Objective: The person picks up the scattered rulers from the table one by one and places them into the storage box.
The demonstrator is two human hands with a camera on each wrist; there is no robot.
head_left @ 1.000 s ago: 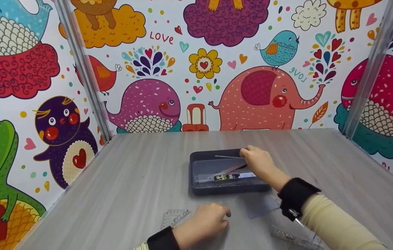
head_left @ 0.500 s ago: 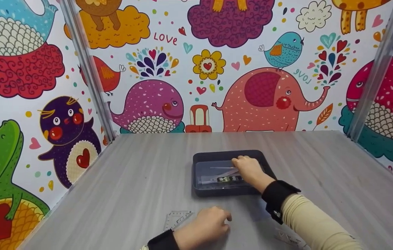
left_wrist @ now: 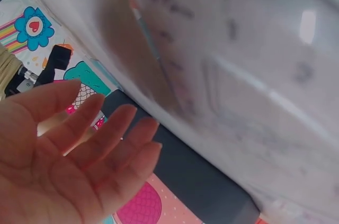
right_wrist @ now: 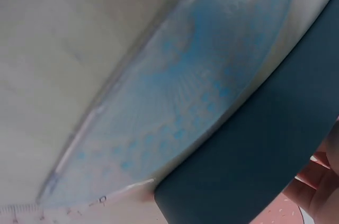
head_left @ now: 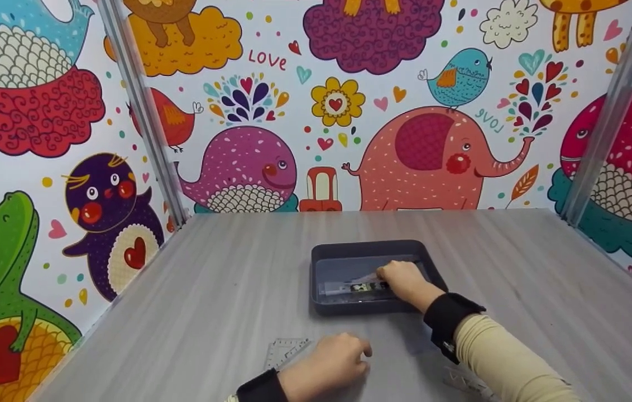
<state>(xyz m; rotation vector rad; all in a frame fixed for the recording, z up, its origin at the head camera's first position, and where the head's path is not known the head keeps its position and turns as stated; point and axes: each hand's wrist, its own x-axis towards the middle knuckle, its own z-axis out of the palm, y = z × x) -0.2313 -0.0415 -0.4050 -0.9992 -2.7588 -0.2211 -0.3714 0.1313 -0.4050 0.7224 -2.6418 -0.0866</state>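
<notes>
In the head view a dark grey open box [head_left: 330, 307] stands mid-table, holding a clear plastic tray-like piece and a strip with a black-and-green print [head_left: 366, 287]. My right hand [head_left: 404, 279] reaches down inside it, fingers bent, pinching a thin pale stick [head_left: 369, 276] whose far end the hand hides. In the right wrist view the box wall [right_wrist: 249, 144] covers most of the hand. My left hand [head_left: 331, 363] rests on the table in front of the box; the left wrist view shows its palm [left_wrist: 79, 166] bare and its fingers loosely bent. Beside it lies a clear set square [head_left: 279, 350].
A translucent bluish sheet [head_left: 422, 338] lies right of my left hand, partly under the right forearm. A clear ruler with triangular cut-outs [head_left: 464, 382] lies nearer me. A printed animal wall [head_left: 249, 162] and metal posts [head_left: 601, 123] enclose the table.
My right hand has moved from the box's far right rim down into the box, lowering the thin pale stick onto the contents. The left hand has stayed in place.
</notes>
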